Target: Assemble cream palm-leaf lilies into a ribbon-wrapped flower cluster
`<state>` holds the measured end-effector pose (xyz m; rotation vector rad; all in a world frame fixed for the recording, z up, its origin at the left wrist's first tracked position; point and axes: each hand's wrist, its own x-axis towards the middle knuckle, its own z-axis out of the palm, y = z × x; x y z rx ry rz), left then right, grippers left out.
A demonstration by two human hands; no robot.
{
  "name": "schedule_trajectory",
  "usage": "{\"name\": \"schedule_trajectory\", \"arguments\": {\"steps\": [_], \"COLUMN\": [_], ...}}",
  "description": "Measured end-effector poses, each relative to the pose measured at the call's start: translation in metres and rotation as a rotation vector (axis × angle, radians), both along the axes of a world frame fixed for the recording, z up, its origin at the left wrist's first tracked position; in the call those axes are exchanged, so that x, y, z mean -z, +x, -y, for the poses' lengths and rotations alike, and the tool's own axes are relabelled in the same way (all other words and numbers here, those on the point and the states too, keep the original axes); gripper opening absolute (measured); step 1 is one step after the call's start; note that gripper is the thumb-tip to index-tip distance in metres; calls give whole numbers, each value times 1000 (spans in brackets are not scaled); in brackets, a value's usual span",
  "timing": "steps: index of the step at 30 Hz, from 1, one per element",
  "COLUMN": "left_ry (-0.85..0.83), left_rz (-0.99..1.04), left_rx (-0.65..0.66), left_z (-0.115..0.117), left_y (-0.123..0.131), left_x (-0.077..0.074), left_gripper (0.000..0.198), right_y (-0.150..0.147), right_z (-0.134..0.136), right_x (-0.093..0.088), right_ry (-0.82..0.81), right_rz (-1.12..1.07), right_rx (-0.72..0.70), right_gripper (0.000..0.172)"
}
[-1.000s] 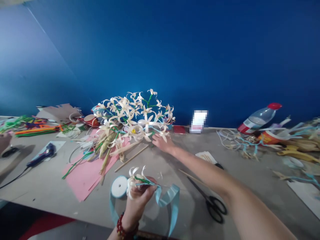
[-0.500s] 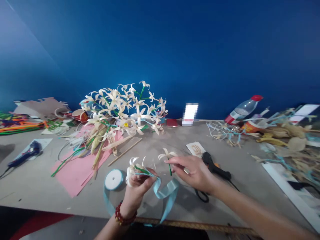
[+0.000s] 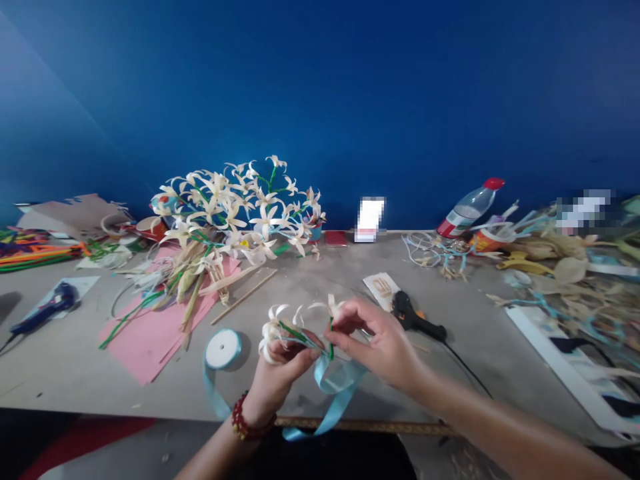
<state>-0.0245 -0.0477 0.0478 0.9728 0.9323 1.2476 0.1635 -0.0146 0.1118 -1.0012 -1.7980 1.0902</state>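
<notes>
My left hand [image 3: 287, 367] is closed around the green stems of a small bunch of white artificial flowers [image 3: 274, 330]. A light blue ribbon [image 3: 340, 400] trails from beside its fingertips in a loose curl over the table edge. Between the thumb and fingers of my right hand [image 3: 373, 340] is the green stem of a single white artificial flower [image 3: 331, 305], held close to the left fingertips. Left of my wrist, a ribbon spool [image 3: 223, 349] lies on the table with its blue tail hanging down.
Many white flowers [image 3: 233, 207] stand at the back left, above pink paper [image 3: 145, 340]. A black glue gun [image 3: 420, 317] lies right of my hands, a blue one [image 3: 47, 310] far left. A tilted bottle [image 3: 467, 210], dried scraps and a power strip [image 3: 555, 373] are on the right.
My right hand has brought the single flower left and closer to the left hand, its stem now gripped more upright. The whole view has shifted slightly.
</notes>
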Motion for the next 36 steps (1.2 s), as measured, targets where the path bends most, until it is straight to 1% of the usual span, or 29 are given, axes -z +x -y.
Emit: {"name": "schedule_trajectory", "arguments": {"steps": [5,8,10,13,17,20,24,28,31,33,35,36], "left_ry": [-17,-22,-20,-19,-10,6,-6,-15,-18,-17,-13,-8], "left_rz": [11,30,33,39,66,56,16,32,55,60,61,60], "left_rx": [4,20,31,19,-3,6,4,10,14,15,13,8], "left_z": [0,0,0,-1,-2,-3,-3,-2,-1,-1,0,0], "left_y": [4,5,6,5,4,3,3,3,3,3,2,2], "left_x": [-1,1,1,1,-1,-1,1,1,0,-1,-2,-2], "left_gripper": [11,12,14,12,9,9,14,15,15,15,14,13], "right_y": [-2,-1,-1,-1,-2,-2,-4,-7,-7,-6,-5,-4], "right_z": [3,2,0,-1,-4,-5,-4,-2,-1,-1,0,1], "right_x": [-4,-4,-4,-5,-6,-4,-3,-3,-4,-3,-3,-3], "right_ry": [176,233,241,165,-17,-116,-141,-166,-191,-198,-177,-158], "right_rz": [105,156,165,117,54,-4,-72,-72,-26,21,60,71], "right_rx": [-7,-39,-70,-90,-108,-98,-60,-53,-47,-58,-61,-59], "right_gripper": [6,8,8,5,10,6,12,14,11,14,15,13]}}
